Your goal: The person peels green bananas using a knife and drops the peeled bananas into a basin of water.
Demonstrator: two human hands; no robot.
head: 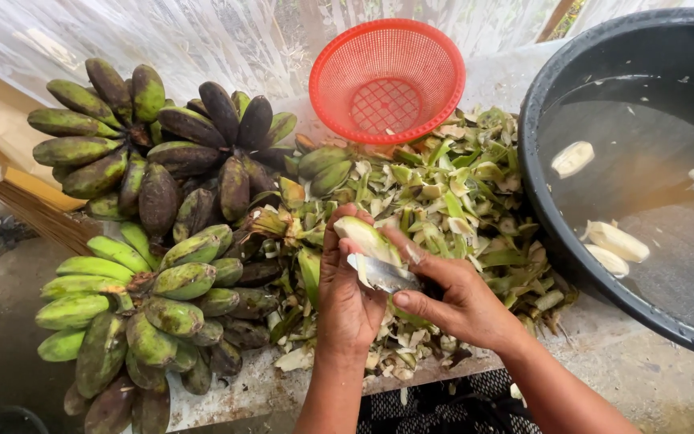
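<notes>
- Two hands are busy in the middle of my view, just above the near edge of the desk.
- My left hand has its grip wrapped tight around a half-peeled green banana. The banana stands up out of the fist, with its pale inside showing at the top.
- My right hand has its grip pinched shut on a small knife. The shiny blade lies flat against the banana, just under the pale part.
- I think the step in hand is peeling: some skin is off and some green skin is left lower down.
- The next move, I guess, needs a slow, shallow slide of the blade along the skin, with the left thumb kept out of the way.
- Under and behind my hands lies a big heap of green peels.
- To the left sit bunches of green bananas. Behind them are darker bunches with brown and black skins.
- A red plastic basket leans at the back, touching the peel heap. I see only a few tiny scraps in it.
- On the right is a big black tub of water. Peeled white bananas float in it, well apart from my hands.
- The tub is near the peel heap, and its rim touches some of the peels.
</notes>
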